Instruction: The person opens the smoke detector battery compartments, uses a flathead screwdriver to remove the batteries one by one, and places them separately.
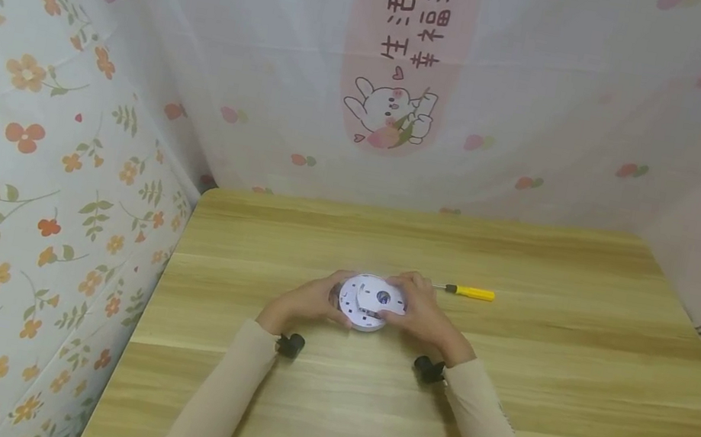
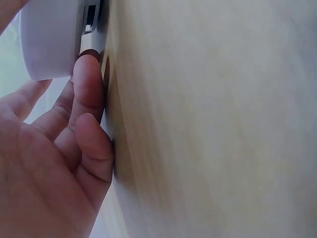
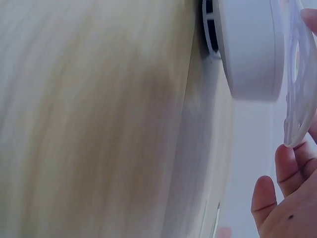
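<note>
My left hand (image 1: 313,299) holds a white round device, which looks like a smoke detector (image 1: 347,312), by its left side, low over the table. In the left wrist view, fingers (image 2: 89,84) curl beneath the edge of its smooth body (image 2: 52,42). My right hand (image 1: 423,314) pinches a thin white round plate (image 1: 370,299) by its rim. The plate overlaps the detector's right part in the head view and has a hole in it. From the right wrist, the plate (image 3: 296,111) stands beside the detector's flat face, with a narrow gap between them. Dark slots (image 3: 211,29) show on the detector's other side.
A screwdriver (image 1: 473,293) with a yellow handle lies just beyond my right hand, its tip hidden behind the fingers. Patterned cloths hang behind the wooden table (image 1: 345,419) and along its left side. Black wrist mounts (image 1: 290,345) sit below both hands.
</note>
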Tool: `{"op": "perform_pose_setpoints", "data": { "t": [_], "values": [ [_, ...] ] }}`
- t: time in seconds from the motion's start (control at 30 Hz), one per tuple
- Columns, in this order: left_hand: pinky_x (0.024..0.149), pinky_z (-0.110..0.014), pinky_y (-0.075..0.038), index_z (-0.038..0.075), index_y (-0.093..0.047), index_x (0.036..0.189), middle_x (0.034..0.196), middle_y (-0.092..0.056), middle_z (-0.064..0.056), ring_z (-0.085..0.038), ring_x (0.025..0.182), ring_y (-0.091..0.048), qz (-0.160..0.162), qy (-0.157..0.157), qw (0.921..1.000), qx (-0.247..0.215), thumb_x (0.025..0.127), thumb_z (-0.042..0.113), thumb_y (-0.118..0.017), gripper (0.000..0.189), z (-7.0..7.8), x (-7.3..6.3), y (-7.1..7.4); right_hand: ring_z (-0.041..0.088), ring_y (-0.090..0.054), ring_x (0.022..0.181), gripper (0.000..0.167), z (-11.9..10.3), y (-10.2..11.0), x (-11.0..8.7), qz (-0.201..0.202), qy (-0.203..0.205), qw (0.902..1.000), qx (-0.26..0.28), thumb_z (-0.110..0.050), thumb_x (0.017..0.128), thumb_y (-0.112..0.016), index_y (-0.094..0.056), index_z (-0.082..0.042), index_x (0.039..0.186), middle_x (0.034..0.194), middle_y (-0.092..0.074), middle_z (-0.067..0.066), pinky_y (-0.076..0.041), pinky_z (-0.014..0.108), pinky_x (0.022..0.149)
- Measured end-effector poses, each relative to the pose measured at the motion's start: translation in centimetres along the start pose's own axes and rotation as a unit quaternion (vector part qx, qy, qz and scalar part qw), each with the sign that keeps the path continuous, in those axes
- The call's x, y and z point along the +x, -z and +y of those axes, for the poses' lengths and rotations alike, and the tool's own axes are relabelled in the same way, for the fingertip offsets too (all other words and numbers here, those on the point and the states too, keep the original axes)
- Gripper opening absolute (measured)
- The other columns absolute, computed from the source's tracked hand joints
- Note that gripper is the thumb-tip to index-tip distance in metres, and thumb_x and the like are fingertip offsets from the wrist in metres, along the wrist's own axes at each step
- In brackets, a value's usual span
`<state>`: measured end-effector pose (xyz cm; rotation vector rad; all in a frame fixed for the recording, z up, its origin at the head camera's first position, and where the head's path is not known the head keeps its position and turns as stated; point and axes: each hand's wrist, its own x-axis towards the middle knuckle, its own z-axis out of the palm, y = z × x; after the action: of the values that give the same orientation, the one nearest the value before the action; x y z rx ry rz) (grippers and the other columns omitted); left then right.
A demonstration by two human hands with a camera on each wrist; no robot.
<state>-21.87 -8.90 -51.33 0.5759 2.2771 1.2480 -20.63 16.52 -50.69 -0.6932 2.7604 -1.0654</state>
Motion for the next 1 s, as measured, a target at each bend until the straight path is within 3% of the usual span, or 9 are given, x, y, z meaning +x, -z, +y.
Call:
{"op": "perform_pose_setpoints", "data": {
  "t": [0.2,0.47,0.73,1.0],
  "values": [
    [0.118,-0.051,-0.022,0.027,-0.031,0.15,0.154,-0.038,-0.008,-0.03,0.143,-0.032,0.0,0.014,0.9999,-0.004,0.07,0.028,-0.086,0.097,0.0,0.0,-0.1,0.034,-0.041,0.12,0.064,1.4,0.8,-1.3,0.012,-0.022,0.9997,0.005,-0.029,0.078,-0.078,-0.054,0.002,0.128,0.128,-0.048,0.02,-0.035,0.052,0.105],
    [0.116,-0.054,-0.022,0.026,-0.029,0.151,0.154,-0.037,-0.009,-0.032,0.142,-0.033,0.005,0.021,0.9997,-0.007,0.068,0.029,-0.087,0.101,-0.1,0.0,-0.2,0.033,-0.046,0.111,0.061,3.3,2.4,-3.3,0.039,-0.047,0.998,-0.019,-0.027,0.078,-0.078,-0.056,0.001,0.126,0.124,-0.05,0.021,-0.04,0.044,0.092],
    [0.116,-0.053,-0.023,0.027,-0.029,0.151,0.153,-0.038,-0.01,-0.032,0.142,-0.033,0.001,0.017,0.9998,0.011,0.069,0.032,-0.086,0.101,-0.1,0.2,-0.3,0.03,-0.045,0.096,0.06,5.5,4.4,-5.6,0.071,-0.077,0.9937,-0.039,-0.027,0.077,-0.077,-0.057,0.004,0.124,0.111,-0.051,0.022,-0.035,0.029,0.074],
    [0.117,-0.055,-0.021,0.025,-0.028,0.151,0.154,-0.036,-0.01,-0.033,0.143,-0.032,0.001,0.019,0.9998,0.001,0.069,0.031,-0.086,0.101,-0.2,0.1,-0.2,0.034,-0.039,0.104,0.059,6.7,6.1,-7.2,0.082,-0.121,0.9893,-0.002,-0.026,0.08,-0.075,-0.053,0.005,0.124,0.118,-0.047,0.026,-0.032,0.031,0.077]
  ]
}}
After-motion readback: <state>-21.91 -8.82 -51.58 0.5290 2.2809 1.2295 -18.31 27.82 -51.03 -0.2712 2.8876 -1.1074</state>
